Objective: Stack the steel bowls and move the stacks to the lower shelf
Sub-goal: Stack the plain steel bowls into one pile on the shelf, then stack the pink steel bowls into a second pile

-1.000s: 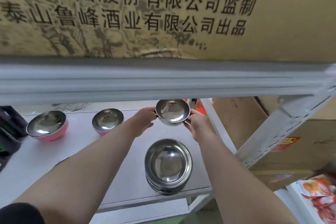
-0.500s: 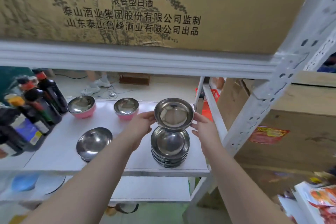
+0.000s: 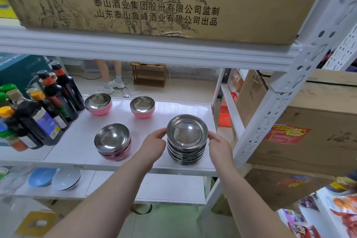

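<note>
A stack of several plain steel bowls (image 3: 186, 152) stands on the white middle shelf (image 3: 77, 147) near its front right corner. The top steel bowl (image 3: 187, 131) rests on that stack, with my left hand (image 3: 154, 144) at its left rim and my right hand (image 3: 219, 146) at its right rim. Left of it sits a shorter stack of pink-sided steel bowls (image 3: 113, 142). Two single pink-sided bowls stand further back, one at the left (image 3: 98, 104) and one at the right (image 3: 142, 106). The lower shelf (image 3: 164, 187) shows beneath.
Dark sauce bottles (image 3: 48, 106) crowd the shelf's left end. A big cardboard box (image 3: 154, 0) fills the upper shelf. Blue and grey bowls (image 3: 55, 177) sit on the lower shelf's left. A white upright (image 3: 274, 102) rises at right, with boxes (image 3: 309, 131) beyond. A person's legs (image 3: 110, 77) stand behind.
Both hands have lowered the steel bowl from above the shelf's back onto the top of the right stack. The camera has pulled back and shows more of the shelf.
</note>
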